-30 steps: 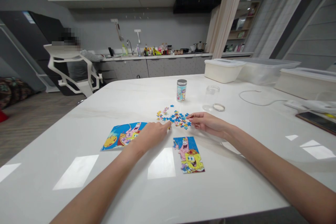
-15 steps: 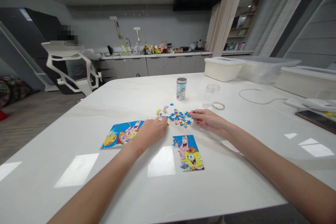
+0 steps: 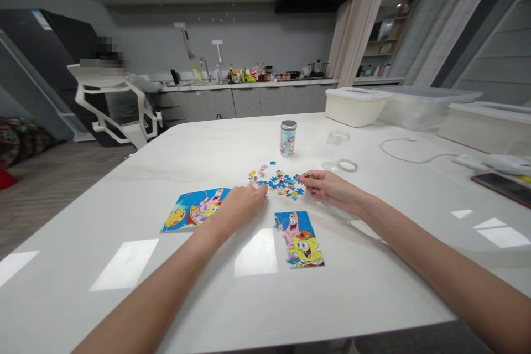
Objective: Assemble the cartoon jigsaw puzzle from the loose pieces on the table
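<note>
Loose jigsaw puzzle pieces (image 3: pixel 286 183), mostly blue with some yellow and pink, lie in a spread on the white table. At their right edge my right hand (image 3: pixel 326 187) pinches a small brownish puzzle piece (image 3: pixel 306 176) between thumb and finger. My left hand (image 3: pixel 244 203) rests at the near left of the pile, fingers curled together; a bit of a piece shows by the fingertips, and what they hold is hidden. Partly behind that wrist lies a reference picture (image 3: pixel 180 213) with cartoon figures. Closer to me is a joined puzzle section (image 3: pixel 301 240) with an uneven left edge.
A printed tin with a silver lid (image 3: pixel 287 138) stands behind the pieces. To its right are a clear jar (image 3: pixel 337 149) and a round lid (image 3: pixel 347 165). Storage boxes (image 3: pixel 357 107), a white cable (image 3: pixel 398 157) and a phone (image 3: pixel 504 188) line the right side. A person sits beyond the table.
Both hands keep nearly the same place and grip; my left fingers have shifted very slightly at the pile. The whole view has moved a little.
</note>
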`<state>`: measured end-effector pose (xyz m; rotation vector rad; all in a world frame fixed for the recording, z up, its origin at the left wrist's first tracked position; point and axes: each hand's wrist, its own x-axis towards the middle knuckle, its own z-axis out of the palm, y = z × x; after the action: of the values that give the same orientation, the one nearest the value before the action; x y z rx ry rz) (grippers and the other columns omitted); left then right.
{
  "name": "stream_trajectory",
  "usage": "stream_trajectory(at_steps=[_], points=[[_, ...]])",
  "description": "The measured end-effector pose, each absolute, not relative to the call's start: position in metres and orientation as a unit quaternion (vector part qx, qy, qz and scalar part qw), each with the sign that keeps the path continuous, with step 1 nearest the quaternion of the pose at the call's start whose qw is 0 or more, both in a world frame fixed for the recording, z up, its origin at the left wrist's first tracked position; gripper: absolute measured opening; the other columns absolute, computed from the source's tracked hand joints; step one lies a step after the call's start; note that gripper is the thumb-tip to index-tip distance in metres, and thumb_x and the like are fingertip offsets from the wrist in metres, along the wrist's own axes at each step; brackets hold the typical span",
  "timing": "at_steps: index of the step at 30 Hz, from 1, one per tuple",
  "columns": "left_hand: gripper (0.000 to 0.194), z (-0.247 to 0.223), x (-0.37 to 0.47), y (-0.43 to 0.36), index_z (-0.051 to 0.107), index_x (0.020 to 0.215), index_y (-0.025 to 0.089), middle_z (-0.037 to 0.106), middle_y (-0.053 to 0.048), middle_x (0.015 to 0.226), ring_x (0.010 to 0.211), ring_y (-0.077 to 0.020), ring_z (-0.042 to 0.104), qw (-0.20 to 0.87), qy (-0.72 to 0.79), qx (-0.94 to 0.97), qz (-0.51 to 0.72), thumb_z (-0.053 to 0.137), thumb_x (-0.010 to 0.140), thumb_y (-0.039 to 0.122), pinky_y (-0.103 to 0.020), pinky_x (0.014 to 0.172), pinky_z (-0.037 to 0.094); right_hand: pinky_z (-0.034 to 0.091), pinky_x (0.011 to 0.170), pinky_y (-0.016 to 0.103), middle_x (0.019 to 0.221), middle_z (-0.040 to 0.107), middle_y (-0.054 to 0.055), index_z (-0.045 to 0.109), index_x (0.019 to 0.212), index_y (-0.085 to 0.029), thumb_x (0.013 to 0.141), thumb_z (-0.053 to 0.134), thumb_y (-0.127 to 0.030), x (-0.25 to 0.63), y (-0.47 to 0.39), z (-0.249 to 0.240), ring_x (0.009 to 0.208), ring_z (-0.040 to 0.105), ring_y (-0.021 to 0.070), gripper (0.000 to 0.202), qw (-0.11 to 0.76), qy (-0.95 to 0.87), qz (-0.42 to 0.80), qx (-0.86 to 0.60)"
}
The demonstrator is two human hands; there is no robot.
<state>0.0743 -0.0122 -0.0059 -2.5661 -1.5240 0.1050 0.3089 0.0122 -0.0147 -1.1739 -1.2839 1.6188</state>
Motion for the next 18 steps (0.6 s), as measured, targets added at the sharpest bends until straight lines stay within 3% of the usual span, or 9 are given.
stream_trajectory(at_steps=[6, 12, 18], points=[[0.029, -0.0034, 0.0692, -0.0086, 0.066, 0.098, 0.021, 0.071, -0.01, 0.094, 0.086, -0.024, 0.066, 0.052, -0.551, -0.833, -0.004, 0.038, 0.093, 0.027, -0.032, 0.07, 0.046, 0.033, 0.055, 0.024, 0.072, 0.056, 0.0, 0.074, 0.08, -0.016, 0.065, 0.079, -0.035, 0.3091, 0.0112, -0.013, 0.063, 0.041, 0.0088, 0.025, 0.355, -0.521, 0.609, -0.48], [0.033, -0.0015, 0.0688, -0.0091, 0.067, 0.095, 0.018, 0.07, -0.011, 0.085, 0.077, -0.0235, 0.066, 0.034, -0.58, -0.814, -0.008, 0.034, 0.091, 0.024, -0.033, 0.067, 0.047, 0.035, 0.057, 0.024, 0.085, 0.06, 0.003, 0.075, 0.089, -0.017, 0.071, 0.073, -0.035, 0.3112, 0.0145, -0.0158, 0.065, 0.042, 0.0092, 0.026, 0.376, -0.515, 0.615, -0.463], [0.035, -0.0021, 0.066, -0.007, 0.068, 0.095, 0.019, 0.069, -0.012, 0.087, 0.081, -0.0252, 0.065, 0.03, -0.575, -0.818, -0.005, 0.033, 0.092, 0.027, -0.034, 0.067, 0.047, 0.037, 0.059, 0.026, 0.08, 0.058, 0.007, 0.074, 0.083, -0.013, 0.079, 0.058, -0.023, 0.3097, 0.0129, -0.0107, 0.068, 0.046, 0.0127, 0.02, 0.382, -0.466, 0.652, -0.461]])
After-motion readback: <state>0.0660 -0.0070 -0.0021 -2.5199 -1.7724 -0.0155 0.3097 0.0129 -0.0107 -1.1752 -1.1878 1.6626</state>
